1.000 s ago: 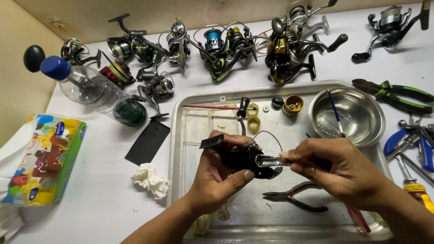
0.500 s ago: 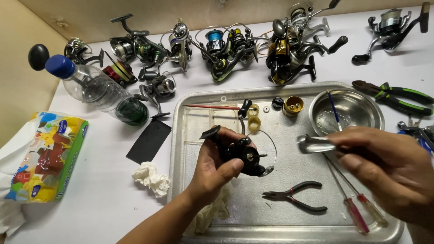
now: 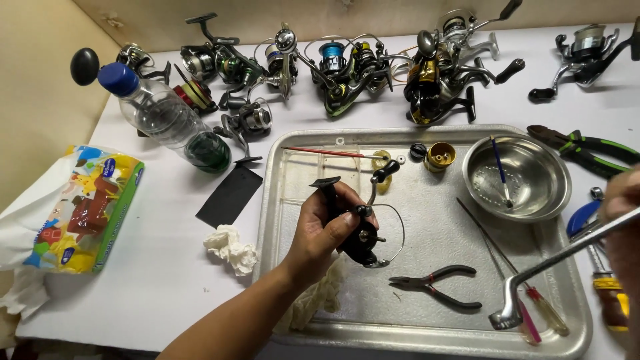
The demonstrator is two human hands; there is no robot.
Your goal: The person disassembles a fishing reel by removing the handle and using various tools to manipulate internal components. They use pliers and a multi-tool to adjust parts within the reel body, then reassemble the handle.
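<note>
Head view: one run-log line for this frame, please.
left hand: grips black reel above tray | right hand: holds metal handle at tray's right | pliers: in tray

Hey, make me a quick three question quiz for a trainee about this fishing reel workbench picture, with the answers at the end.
1. True or false: the left hand holds a black fishing reel above the metal tray.
2. Which tool lies in the tray just right of that reel? A: the black pliers; B: a hammer; C: a saw.
3. Fill in: the blue-handled brush rests in the steel ____.

Key
1. True.
2. A. The pliers lie flat on the tray floor, apart from the reel.
3. Bowl.

The right hand, at the picture's right edge, holds a long metal handle arm.
</note>
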